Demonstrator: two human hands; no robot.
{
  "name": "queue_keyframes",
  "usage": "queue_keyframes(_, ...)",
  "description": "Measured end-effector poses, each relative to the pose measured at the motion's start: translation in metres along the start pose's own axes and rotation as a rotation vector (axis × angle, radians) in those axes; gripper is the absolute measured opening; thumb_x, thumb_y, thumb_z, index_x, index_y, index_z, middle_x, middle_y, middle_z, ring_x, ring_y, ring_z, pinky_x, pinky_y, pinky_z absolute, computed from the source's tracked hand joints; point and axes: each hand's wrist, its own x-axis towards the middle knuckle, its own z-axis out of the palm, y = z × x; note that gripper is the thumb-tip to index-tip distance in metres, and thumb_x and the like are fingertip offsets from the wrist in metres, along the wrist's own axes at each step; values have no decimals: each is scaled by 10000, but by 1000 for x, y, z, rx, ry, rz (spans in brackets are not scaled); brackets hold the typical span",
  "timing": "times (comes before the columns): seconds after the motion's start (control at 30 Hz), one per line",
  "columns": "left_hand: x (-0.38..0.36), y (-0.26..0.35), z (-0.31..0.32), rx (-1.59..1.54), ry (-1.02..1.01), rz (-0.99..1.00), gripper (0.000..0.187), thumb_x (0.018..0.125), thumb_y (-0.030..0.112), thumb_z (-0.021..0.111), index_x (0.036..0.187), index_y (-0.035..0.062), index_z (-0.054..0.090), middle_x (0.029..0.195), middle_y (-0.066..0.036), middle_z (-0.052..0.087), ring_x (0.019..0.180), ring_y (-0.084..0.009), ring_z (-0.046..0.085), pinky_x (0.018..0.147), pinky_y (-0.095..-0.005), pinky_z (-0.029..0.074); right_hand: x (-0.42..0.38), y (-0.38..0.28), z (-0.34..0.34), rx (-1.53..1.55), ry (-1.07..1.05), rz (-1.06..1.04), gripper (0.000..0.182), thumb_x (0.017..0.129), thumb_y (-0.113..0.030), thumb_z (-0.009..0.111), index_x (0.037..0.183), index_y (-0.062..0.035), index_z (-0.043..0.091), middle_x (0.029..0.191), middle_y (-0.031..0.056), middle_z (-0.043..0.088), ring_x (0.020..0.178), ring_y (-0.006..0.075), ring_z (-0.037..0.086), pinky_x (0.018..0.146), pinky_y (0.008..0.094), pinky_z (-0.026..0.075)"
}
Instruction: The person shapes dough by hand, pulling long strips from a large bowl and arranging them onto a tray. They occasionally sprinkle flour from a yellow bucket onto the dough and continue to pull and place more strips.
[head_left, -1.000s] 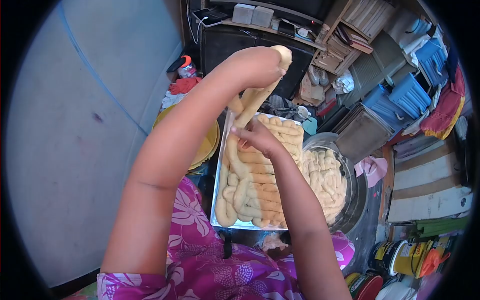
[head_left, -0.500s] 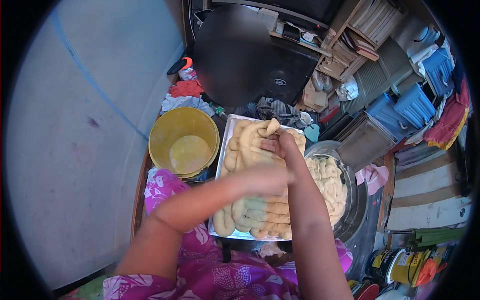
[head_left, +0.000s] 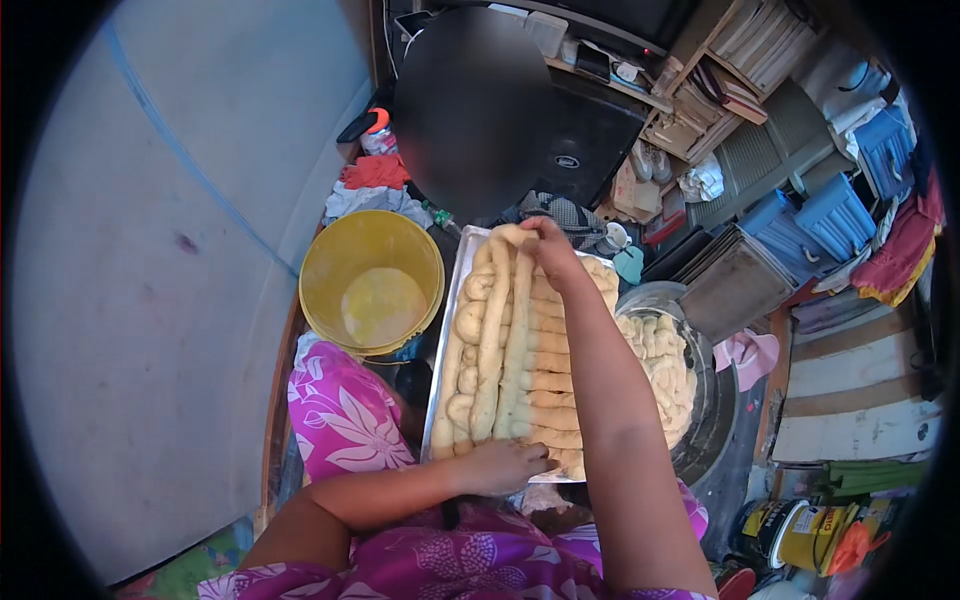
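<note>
At the far end of the tray, the right hand clasped a dough rope; the left hand curled by the near edge, grip unclear.

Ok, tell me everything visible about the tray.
The shallow, rectangular tray is silvery, metal-looking, with a raised rim. It points lengthwise away, between a yellow bucket and round basin. Pale dough ropes hide most of its base. The right hand holds dough at its far end; the left hand is at its near edge.

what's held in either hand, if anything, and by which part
The right hand holds the dough rope at its far bend; whether the left hand grips anything cannot be told.
</note>
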Motion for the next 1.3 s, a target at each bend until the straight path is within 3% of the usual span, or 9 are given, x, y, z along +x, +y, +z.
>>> queue_keyframes(0.07, -5, 7, -22, -94, -200, -24, 423, 817, 171, 513, 1234, 109, 477, 1135, -118, 492, 954, -315, 572, 774, -426, 486, 0, 0, 7, -585, 110, -87, 352, 703, -83, 645, 1052, -72, 601, 886, 92, 598, 816, 230, 593, 743, 309, 478)
queue_keyframes(0.27, -39, 31, -68, -997, -43, 478, 390, 816, 110, 579, 1199, 63, 528, 1065, -108, 571, 993, -253, 562, 887, -352, 429, -20, -16, 16, -534, 94, -37, 435, 683, -189, 722, 1075, -68, 579, 893, 141, 628, 836, 290, 613, 775, 367, 478)
queue_keyframes(0.63, -48, 34, -61, -973, -5, 289, 360, 838, 131, 598, 1180, 38, 535, 1029, -85, 593, 1006, -214, 555, 908, -334, 407, -35, -3, 32, -671, 229, -171, 506, 778, -325, 663, 1159, -26, 513, 1078, 200, 575, 963, 311, 576, 838, 373, 457)
queue_keyframes(0.77, -42, 24, -59, -1069, 452, -158, 438, 860, 195, 588, 1250, 41, 462, 1177, -94, 512, 1133, -177, 470, 985, -316, 340, -150, -50, 19, 197, -111, 78, 670, 802, -504, 603, 1277, -60, 441, 1267, 157, 451, 1091, 241, 488, 924, 362, 403)
queue_keyframes(0.83, -35, 13, -65, -961, 639, 3, 568, 866, 254, 580, 1338, 39, 351, 1305, -126, 399, 1231, -196, 370, 1035, -317, 276, -212, -42, 15, 821, -535, 78, 801, 781, -578, 589, 1346, -68, 340, 1306, 123, 423, 1133, 220, 458, 965, 370, 369)
queue_keyframes(0.9, -22, -2, -69, -953, 598, 79, 682, 863, 313, 574, 1393, 36, 246, 1397, -165, 290, 1311, -236, 274, 1065, -348, 229, -249, -21, 22, 859, -487, 124, 891, 761, -593, 601, 1389, -70, 246, 1321, 117, 408, 1161, 218, 442, 984, 370, 355)
queue_keyframes(1.03, -18, -18, -78, -178, 481, -384, 725, 829, 357, 589, 1375, 1, 271, 1414, -262, 249, 1317, -391, 249, 1053, -452, 242, -243, -1, 23, 270, -61, 278, 840, 787, -331, 683, 1408, -34, 201, 1272, 170, 434, 1179, 244, 442, 956, 372, 386)
queue_keyframes(1.17, -29, -28, -32, -1, 416, -492, 711, 844, 374, 564, 1369, -9, 276, 1407, -278, 250, 1316, -402, 246, 1051, -462, 236, -235, 37, 22, -674, 227, -63, 733, 759, -213, 681, 1339, 49, 319, 1147, 243, 495, 1039, 353, 525, 905, 358, 421)
queue_keyframes(1.3, -38, -33, 2, -155, 518, -519, 706, 892, 436, 463, 1386, -14, 234, 1428, -268, 206, 1349, -382, 166, 1085, -457, 153, -251, 26, 20, -780, 219, 75, 744, 720, -215, 700, 1310, 77, 352, 1149, 281, 506, 1029, 347, 539, 883, 363, 429)
